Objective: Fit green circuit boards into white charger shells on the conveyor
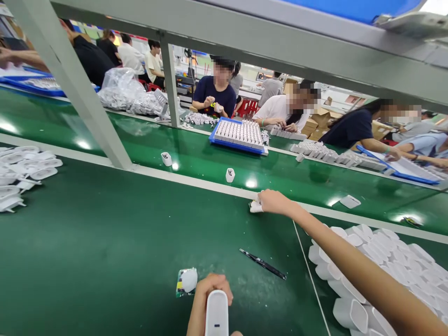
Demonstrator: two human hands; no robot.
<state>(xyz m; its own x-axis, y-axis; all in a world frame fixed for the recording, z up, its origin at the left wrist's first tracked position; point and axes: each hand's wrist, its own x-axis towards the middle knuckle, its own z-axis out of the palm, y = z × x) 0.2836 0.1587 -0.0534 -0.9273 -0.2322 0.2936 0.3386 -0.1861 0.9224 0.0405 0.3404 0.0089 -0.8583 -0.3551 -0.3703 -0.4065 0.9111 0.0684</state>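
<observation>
Low in the middle, my left hand (212,285) is closed around a white plastic charger housing (217,311), whose end face with a small dark slot points toward me. Just left of that hand, a small circuit board (180,293) with a white rounded piece on it lies on the green mat. My right hand (275,202) stretches far forward to the strip along the table's back edge. Its fingers are closed on a small white part with a circuit board (256,206), partly hidden by the hand. Black tweezers (263,264) lie on the mat between my hands.
Many white housings (378,261) crowd the right, under my right forearm. White parts (26,168) are heaped at left. Beyond runs a green conveyor (196,179) carrying a few white units. A grey frame post (84,93) slants at left. Co-workers sit opposite, near a blue tray (240,148).
</observation>
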